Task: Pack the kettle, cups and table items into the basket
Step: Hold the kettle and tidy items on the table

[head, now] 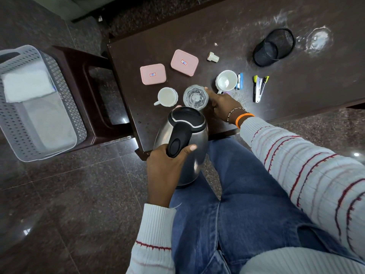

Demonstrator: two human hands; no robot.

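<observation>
Kettle [182, 143] position: your left hand [167, 165] has its grip closed round the black handle, thumb laid across the top, and holds the steel body tilted at the near edge of the table [256, 16], partly over your lap. The black lid is down.

Your right hand [221, 103] has its grip curled round the side of a clear glass [195, 96], which stands on the table just beyond the kettle. An orange band and a beaded bracelet sit on that wrist.

Items on the table:
- A white cup [167, 96] stands just left of the glass, handle toward the near left.
- A second white cup [226, 80] stands to the right of the glass, beyond your right hand.
- Two pink lidded boxes lie farther back, one [153, 74] to the left, the other [184, 62] to its right.
- A small cream-coloured cap [213, 56] lies beside the right-hand box.
- A blue stapler [239, 81] lies just beside the second cup; a black and yellow-green stapler [260, 88] lies farther right.
- A black mesh pen holder [273, 46] lies on its side at the far right.

Basket [65, 80] location: well to the left of the table, on a dark stool [83, 62]. It is grey and perforated, with white cloth [25, 84] inside.
</observation>
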